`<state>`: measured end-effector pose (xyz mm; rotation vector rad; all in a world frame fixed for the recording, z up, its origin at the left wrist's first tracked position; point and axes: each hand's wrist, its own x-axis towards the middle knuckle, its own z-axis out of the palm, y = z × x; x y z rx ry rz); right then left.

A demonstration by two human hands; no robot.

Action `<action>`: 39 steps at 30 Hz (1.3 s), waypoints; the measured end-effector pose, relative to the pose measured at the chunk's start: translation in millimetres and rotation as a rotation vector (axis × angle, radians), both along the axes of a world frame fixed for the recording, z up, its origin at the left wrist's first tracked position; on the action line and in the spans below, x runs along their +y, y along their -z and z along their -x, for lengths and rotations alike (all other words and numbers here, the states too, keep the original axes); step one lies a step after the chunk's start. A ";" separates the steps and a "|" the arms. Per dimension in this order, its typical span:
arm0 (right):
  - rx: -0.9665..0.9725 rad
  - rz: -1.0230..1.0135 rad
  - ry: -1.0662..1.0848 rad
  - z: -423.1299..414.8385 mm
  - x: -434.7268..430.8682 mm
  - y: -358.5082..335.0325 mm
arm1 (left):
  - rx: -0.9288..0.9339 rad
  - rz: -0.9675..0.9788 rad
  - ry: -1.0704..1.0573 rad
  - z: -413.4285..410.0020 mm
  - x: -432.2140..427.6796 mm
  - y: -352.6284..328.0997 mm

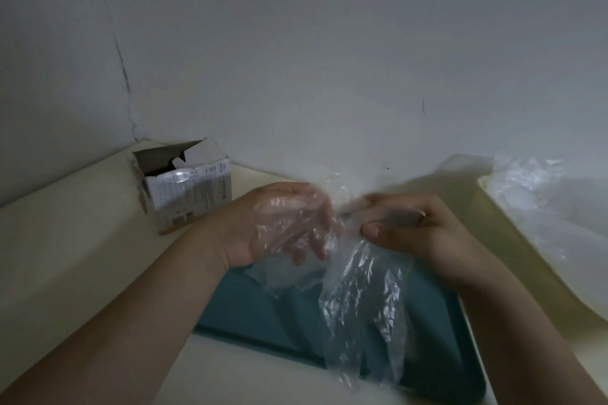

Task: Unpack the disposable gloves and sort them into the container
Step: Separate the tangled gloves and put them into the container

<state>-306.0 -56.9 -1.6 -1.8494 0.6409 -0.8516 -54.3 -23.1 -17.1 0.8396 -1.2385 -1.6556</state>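
Fingers and thumb on the right hand are pinched narrow on the top of a clear glove. The rest of it hangs straight down, so the long axis runs from the pinch toward the front edge of the bench. It dangles right over the teal tray sitting at the middle of that front edge.

The left hand is just beside the pinch, palm turned down, fingers loosely curled and pointing toward the right hand. It has crinkly film draped over it. Honestly can't tell if it's gripping that or just wearing it.

So the glove lies below and slightly left of the right hand's fingers, and the right hand is the one that's got it. Both forearms come in low from the front edge, wrists roughly level.

Open cardboard box sits at the back-left corner. There's a yellowish tub with more clear plastic in it along the right edge. My guess is that tub is the container, so the next move would be a swing right, but it could also be the tray directly below.
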 end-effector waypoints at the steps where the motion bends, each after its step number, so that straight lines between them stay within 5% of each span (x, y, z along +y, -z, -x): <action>1: -0.037 -0.068 0.014 -1.6 -0.2 3.7 | 0.018 -0.031 0.002 -1.3 -2.4 0.3; 8: -0.183 -0.271 0.255 -12.3 -7.9 16.0 | 0.212 -0.192 -0.227 -5.7 -10.3 6.0; 13: -0.161 -0.319 0.375 -11.0 -14.6 18.4 | 0.114 -0.142 -0.126 -3.0 -14.6 15.1; 16: -0.125 -0.321 0.430 -8.2 -18.3 21.4 | -0.157 -0.046 -0.232 -2.6 -13.5 13.2; 24: -0.162 -0.124 0.579 -6.1 -9.2 2.1 | -0.122 -0.043 -0.537 -14.5 0.2 -6.1; 35: -0.250 -0.016 0.518 69.8 40.7 -85.1 | -0.136 -0.010 -0.445 63.7 15.2 -49.4; 39: -0.050 0.047 0.611 139.0 35.7 -109.6 | -0.142 0.013 -0.338 99.6 14.8 -57.2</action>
